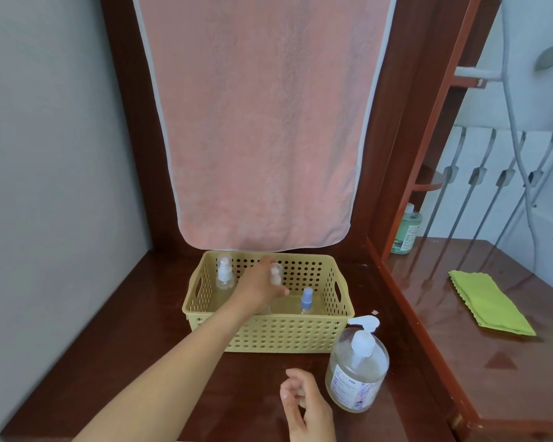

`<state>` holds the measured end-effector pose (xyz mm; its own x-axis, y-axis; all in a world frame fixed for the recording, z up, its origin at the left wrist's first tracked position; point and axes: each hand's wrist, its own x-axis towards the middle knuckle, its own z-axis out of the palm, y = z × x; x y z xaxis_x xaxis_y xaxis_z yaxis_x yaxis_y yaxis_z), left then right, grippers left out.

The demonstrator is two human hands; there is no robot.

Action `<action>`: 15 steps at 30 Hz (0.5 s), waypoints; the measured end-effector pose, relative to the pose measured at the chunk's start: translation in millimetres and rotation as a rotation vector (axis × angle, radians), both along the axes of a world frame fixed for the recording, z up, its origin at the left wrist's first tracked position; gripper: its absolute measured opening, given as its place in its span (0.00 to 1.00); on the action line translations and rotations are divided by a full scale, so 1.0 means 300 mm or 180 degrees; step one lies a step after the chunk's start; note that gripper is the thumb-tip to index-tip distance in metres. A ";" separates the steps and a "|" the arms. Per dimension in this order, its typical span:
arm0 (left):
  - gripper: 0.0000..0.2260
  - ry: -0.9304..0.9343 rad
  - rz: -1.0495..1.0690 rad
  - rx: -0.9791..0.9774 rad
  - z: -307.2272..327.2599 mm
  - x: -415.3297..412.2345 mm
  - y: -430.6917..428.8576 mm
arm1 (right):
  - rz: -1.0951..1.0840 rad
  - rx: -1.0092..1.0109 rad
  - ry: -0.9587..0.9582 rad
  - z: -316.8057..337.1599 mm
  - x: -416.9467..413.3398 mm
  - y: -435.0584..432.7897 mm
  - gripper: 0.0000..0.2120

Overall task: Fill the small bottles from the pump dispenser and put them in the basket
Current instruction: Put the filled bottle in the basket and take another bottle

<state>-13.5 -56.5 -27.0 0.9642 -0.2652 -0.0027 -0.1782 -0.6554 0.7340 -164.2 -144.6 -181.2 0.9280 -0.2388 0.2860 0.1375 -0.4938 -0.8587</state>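
A yellow perforated basket (270,334) stands on the dark wooden table. Inside it, a small clear bottle with a white pump cap (224,273) stands at the back left, and a small bottle with a blue spray cap (306,300) stands at the right. My left hand (258,288) reaches into the basket and holds another small white-capped bottle (275,274) upright; its body is mostly hidden by my fingers. The large clear pump dispenser (358,368) stands right of the basket's front corner. My right hand (304,405) rests loosely curled beside the dispenser, holding nothing.
A pink towel (262,122) hangs down just behind the basket. To the right is a raised wooden ledge (505,362) with a folded green cloth (489,303) and a green bottle (407,232) at its back. A grey wall borders the left.
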 end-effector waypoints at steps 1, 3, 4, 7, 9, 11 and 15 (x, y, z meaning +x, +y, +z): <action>0.27 0.0041 0.0013 0.0093 -0.001 0.004 -0.002 | -0.0013 -0.0021 -0.0012 -0.002 0.002 -0.002 0.23; 0.21 0.0028 0.0035 0.0339 -0.004 0.018 -0.002 | -0.0024 -0.0036 -0.0022 -0.002 0.005 -0.004 0.23; 0.19 0.0024 0.0058 0.0388 -0.006 0.028 -0.002 | -0.0011 -0.0030 -0.0021 0.000 0.006 -0.004 0.23; 0.16 0.0088 0.0087 0.0252 -0.012 0.048 0.005 | 0.0019 -0.0004 -0.0010 0.008 0.004 0.000 0.24; 0.12 0.0150 0.0084 0.0087 -0.020 0.054 0.010 | 0.0018 -0.0029 0.0004 0.009 0.004 0.000 0.24; 0.07 0.0054 0.0117 -0.0038 -0.021 0.057 0.020 | -0.0013 -0.0038 0.0018 0.008 0.004 0.001 0.24; 0.04 -0.0454 0.0371 -0.0663 0.105 0.004 0.077 | -0.0009 -0.0001 0.0029 0.017 -0.001 0.002 0.24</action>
